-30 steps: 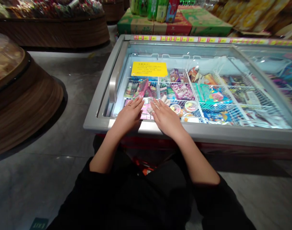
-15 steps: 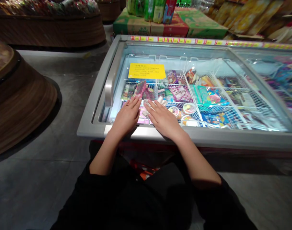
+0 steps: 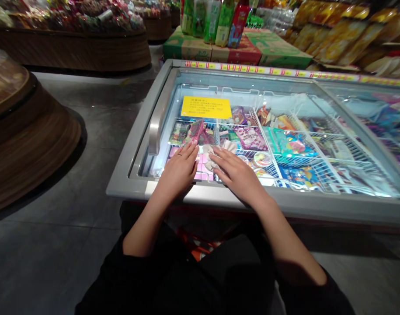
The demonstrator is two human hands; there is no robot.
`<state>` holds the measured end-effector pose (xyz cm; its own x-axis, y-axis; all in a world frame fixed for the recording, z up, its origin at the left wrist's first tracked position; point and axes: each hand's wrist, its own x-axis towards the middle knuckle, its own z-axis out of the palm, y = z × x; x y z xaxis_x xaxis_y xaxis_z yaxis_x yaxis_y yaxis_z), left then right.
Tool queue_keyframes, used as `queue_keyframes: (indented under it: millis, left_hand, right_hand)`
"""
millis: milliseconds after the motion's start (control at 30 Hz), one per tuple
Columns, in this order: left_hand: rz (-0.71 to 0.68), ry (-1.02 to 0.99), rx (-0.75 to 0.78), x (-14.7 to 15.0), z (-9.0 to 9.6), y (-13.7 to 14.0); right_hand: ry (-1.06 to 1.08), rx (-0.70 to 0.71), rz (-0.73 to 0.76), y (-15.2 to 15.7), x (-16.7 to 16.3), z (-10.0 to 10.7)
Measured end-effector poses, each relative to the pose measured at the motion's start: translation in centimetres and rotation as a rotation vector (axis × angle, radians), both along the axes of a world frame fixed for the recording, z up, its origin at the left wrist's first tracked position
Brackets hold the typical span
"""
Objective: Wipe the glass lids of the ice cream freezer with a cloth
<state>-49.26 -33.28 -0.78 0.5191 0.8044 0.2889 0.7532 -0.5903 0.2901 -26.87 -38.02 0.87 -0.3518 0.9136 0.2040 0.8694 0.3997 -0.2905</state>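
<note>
My right hand (image 3: 241,177) lies with fingers stretched out on a crumpled white cloth (image 3: 212,160), pressing it against the freezer's glass lid (image 3: 278,98). The cloth shows past my fingertips and to their left. Just left of it, my left hand (image 3: 181,168) rests flat on the same glass, fingers extended, with a thin dark ring on one finger. Nothing shows in the left hand. Beneath the glass are pink packs (image 3: 204,171), round lidded cups (image 3: 262,158) and a purple-and-white bag (image 3: 250,138) in wire baskets.
A grey curved handle (image 3: 155,129) stands up at the lid's left side. Inside is a yellow notice (image 3: 206,107). Bottles (image 3: 213,22) stand on cartons (image 3: 229,56) behind the freezer. A round wooden display stand (image 3: 32,135) is on the left.
My right hand has shifted right, and more of the cloth shows between my hands. The left hand stays nearly in place on the glass. The view has tilted slightly upward.
</note>
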Motion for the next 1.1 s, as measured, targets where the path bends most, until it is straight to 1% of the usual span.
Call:
queue_keyframes:
  millis: [100,200,300,367,467,600,667,733,800,867,933,1000,1100]
  left_hand:
    - [-0.008,-0.006,0.018,0.0,-0.2,0.0]
    - [0.009,0.005,0.028,0.0,-0.1,-0.1]
    - [0.022,0.03,0.019,0.0,0.0,-0.3]
    - [0.027,0.042,0.011,0.0,0.1,-0.3]
    - [0.029,0.059,0.003,0.1,0.1,-0.4]
    - [0.013,0.071,0.001,0.1,-0.1,-0.4]
    - [0.011,0.068,0.006,0.1,-0.2,-0.4]
    - [0.014,0.074,0.008,0.1,-0.2,-0.4]
    - [0.019,0.085,0.009,0.1,-0.2,-0.4]
    - [0.024,0.089,0.013,0.1,-0.2,-0.3]
    - [0.024,0.083,0.019,0.0,-0.2,-0.3]
    - [0.024,0.073,0.021,0.1,-0.1,-0.4]
    - [0.03,0.071,0.022,0.3,0.2,-0.6]
  right_hand:
    - [-0.043,-0.04,0.027,0.6,0.2,0.0]
    - [-0.039,-0.05,0.019,2.5,0.4,-0.2]
    - [-0.029,-0.042,-0.037,4.7,1.5,-0.3]
    - [-0.03,-0.031,-0.097,5.4,2.4,-0.5]
    - [-0.039,-0.021,-0.133,4.4,3.1,-0.6]
    - [-0.044,-0.04,-0.033,1.2,1.7,-0.5]
    - [-0.044,-0.055,0.014,0.5,0.7,-0.4]
    - [-0.044,-0.066,0.032,1.3,0.3,-0.3]
    - [-0.046,-0.069,0.015,3.1,0.5,-0.2]
    - [-0.047,-0.058,-0.039,5.0,1.2,-0.3]
    - [-0.049,-0.042,-0.104,5.9,1.9,-0.4]
    - [-0.055,-0.027,-0.129,5.5,2.2,-0.5]
    - [-0.065,-0.022,-0.06,3.2,1.3,-0.4]
